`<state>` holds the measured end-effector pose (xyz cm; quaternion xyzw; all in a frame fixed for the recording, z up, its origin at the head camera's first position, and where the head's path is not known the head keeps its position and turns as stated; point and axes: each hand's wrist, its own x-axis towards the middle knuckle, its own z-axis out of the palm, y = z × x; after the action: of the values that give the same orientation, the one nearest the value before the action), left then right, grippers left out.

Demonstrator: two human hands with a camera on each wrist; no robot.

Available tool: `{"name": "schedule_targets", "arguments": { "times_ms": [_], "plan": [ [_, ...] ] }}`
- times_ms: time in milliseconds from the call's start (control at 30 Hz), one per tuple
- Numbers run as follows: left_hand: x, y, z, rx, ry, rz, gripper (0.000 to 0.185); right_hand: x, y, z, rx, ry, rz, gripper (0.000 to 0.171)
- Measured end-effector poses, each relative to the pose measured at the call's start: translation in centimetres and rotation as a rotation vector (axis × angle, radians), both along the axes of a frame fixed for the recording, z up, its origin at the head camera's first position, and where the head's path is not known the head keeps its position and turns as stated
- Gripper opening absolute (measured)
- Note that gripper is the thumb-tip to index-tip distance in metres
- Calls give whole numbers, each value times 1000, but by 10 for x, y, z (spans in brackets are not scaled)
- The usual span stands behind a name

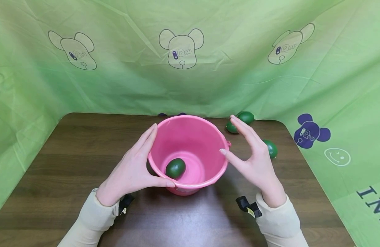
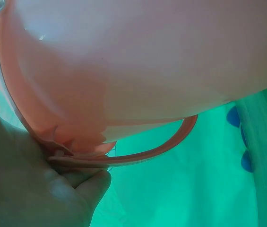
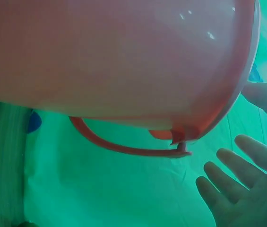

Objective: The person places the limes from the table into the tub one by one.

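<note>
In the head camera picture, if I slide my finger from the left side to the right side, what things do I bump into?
Left hand → green fruit in the bucket → right hand → green fruit on the table by that hand → purple bear on the cloth.

Both forearms reach forward in pale cream sleeves, each with a small black strap at the wrist, and the two hands face one another, palms turned inward. The left hand [image 1: 132,171] is spread with its fingers straight and pointing away from the person, the thumb stretched out to the side toward the right and pressed flat. The right hand [image 1: 254,159] stands on its edge just apart from the other, fingers long, relaxed and slightly fanned as the right wrist view shows, its thumb pointing inward toward the left hand.
</note>
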<state>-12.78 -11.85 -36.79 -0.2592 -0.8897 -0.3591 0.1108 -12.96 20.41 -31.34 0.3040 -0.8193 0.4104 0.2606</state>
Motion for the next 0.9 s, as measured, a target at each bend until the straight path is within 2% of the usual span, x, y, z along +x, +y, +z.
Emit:
{"name": "schedule_targets", "arguments": {
  "times_ms": [267,900],
  "plan": [
    [0,0,-1,0,7,2,140,-3,5,3,-4,24,-36,77],
    [-1,0,-1,-5,12,-1,140,-13,25,-9,-31,-10,-144,79]
  ]
}}
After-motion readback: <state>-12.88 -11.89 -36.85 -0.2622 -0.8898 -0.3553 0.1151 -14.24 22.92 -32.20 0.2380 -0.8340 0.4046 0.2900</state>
